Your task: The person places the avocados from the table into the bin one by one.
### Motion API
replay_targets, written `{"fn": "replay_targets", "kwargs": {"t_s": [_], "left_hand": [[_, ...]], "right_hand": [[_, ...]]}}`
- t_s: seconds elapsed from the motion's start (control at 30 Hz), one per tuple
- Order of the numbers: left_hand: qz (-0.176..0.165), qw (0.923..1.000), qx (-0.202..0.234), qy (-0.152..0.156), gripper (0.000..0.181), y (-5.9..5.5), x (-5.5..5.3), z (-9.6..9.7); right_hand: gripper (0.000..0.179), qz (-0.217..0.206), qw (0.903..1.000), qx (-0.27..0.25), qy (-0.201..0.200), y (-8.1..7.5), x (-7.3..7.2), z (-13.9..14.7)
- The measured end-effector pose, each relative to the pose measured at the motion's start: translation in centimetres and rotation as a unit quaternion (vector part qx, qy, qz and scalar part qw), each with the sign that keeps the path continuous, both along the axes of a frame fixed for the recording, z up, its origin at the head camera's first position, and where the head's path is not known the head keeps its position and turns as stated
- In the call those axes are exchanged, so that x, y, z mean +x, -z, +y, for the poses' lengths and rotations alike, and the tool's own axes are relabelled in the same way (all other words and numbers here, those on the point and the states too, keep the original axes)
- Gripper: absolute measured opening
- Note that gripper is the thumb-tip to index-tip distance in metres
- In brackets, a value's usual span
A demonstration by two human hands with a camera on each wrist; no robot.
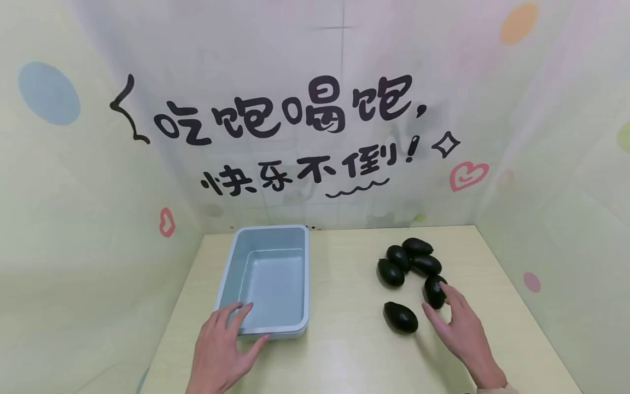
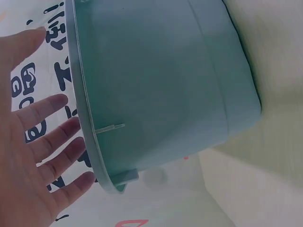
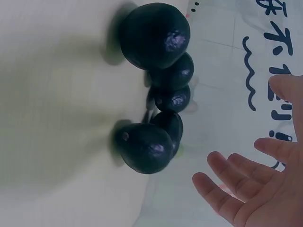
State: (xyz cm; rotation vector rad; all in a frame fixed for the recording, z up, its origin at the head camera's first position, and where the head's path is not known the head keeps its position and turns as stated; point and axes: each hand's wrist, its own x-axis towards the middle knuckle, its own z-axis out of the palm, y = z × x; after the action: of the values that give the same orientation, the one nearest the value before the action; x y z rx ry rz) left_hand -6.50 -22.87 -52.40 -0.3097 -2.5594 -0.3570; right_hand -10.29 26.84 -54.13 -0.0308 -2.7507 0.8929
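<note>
On the pale worktop (image 1: pixel 344 345), a light blue tub (image 1: pixel 306 284) is set towards the left edge, its far end brought close to the far edge. Its near left corner is overlapped by the left hand (image 1: pixel 221 350), whose index and middle fingers are extended over the near rim while the thumb is held out in front of it. In the left wrist view these fingers are seen spread apart beside the rim; whether the rim is touched cannot be told. Six dark, glossy, oval fruits are placed on the right half of the worktop. Five are gathered in a curved group towards the far right corner, and a lone fruit (image 1: pixel 401 317) is left nearer the near edge. The group's nearest fruit (image 1: pixel 435 290) is partly covered in the head view by the fingertips of the right hand (image 1: pixel 465 328). The right hand's fingers and thumb are held apart, with nothing clamped between them; contact with that fruit cannot be confirmed. Behind the far edge, a pale backdrop (image 1: pixel 275 49) is hung, marked with black lettering (image 1: pixel 322 101) and a pink heart (image 1: pixel 454 178).
</note>
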Motion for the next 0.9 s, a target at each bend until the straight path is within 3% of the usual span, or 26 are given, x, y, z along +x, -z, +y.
{"fn": "replay_targets", "kwargs": {"t_s": [0.9], "left_hand": [[0.065,0.9968,0.025,0.038,0.050,2.2,0.4,0.6]], "right_hand": [[0.077,-0.077,0.9961,-0.035,-0.025,2.8,-0.8,-1.3]]}}
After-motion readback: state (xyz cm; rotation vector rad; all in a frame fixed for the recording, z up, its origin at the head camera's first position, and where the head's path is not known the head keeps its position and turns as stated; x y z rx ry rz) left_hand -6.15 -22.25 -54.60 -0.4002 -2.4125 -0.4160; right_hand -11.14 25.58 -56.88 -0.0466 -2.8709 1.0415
